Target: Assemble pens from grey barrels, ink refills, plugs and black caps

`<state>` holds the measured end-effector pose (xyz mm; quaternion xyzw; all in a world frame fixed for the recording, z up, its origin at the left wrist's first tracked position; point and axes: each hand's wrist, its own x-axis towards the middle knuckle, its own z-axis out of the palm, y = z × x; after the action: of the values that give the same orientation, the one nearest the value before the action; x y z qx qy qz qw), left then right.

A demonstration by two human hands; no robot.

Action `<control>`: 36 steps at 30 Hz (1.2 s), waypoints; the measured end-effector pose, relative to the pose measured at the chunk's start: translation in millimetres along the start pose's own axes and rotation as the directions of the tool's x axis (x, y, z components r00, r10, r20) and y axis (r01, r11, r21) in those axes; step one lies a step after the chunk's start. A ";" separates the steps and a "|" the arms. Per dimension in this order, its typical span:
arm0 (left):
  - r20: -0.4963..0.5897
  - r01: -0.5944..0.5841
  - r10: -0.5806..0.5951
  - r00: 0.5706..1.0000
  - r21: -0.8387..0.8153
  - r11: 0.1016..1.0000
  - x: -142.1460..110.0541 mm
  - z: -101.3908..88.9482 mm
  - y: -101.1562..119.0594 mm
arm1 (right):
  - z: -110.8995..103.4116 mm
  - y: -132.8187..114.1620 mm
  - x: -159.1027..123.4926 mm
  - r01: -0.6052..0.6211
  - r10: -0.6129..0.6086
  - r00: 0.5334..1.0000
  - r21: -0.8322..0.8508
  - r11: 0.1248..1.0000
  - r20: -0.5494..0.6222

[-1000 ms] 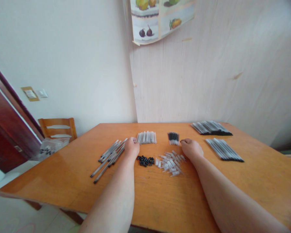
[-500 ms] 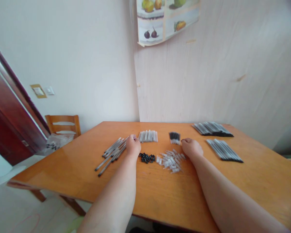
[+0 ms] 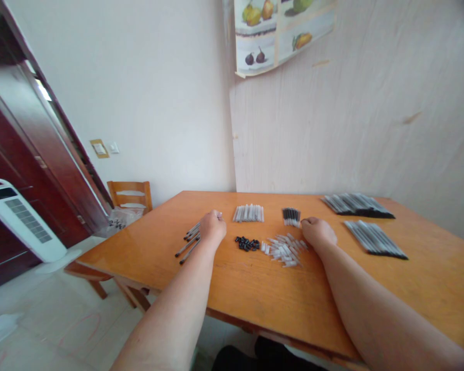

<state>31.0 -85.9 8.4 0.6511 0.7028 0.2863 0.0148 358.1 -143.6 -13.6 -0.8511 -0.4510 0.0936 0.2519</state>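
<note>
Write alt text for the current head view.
A person's left hand overlaps gray dark-ended rods on a wooden table; the right hand is beside a black-and-white row. Between them lie black pieces, loose white pieces and a row of whitish tubes; two more rod groups lie at right.

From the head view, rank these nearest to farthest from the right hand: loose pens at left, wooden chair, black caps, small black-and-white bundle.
1. Black-and-white bundle: just left of the right hand.
2. Black caps: farther left, heaped.
3. Loose pens: well to the left.
4. Wooden chair: far left, beyond the table.
</note>
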 end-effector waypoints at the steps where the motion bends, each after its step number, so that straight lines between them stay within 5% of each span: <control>1: -0.021 -0.023 0.024 0.999 0.054 0.998 -2.6 -6.5 -6.5 | -0.1 0.0 -0.2 0.000 0.000 1.000 0.000 1.000 0.002; 10: 0.002 -0.049 0.052 0.999 0.316 0.948 -36.4 -34.0 -32.4 | -0.8 1.1 -2.1 0.027 -0.028 1.000 0.026 0.999 0.010; 36: -0.036 0.017 -0.006 0.999 0.322 0.946 -43.9 -24.2 -21.3 | -3.0 -0.9 -5.2 0.018 -0.017 1.000 0.051 0.999 -0.013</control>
<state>8.8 -135.5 4.2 0.6356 0.7440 0.1788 -0.1025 355.5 -148.4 -10.9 -0.8411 -0.4541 0.0975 0.2773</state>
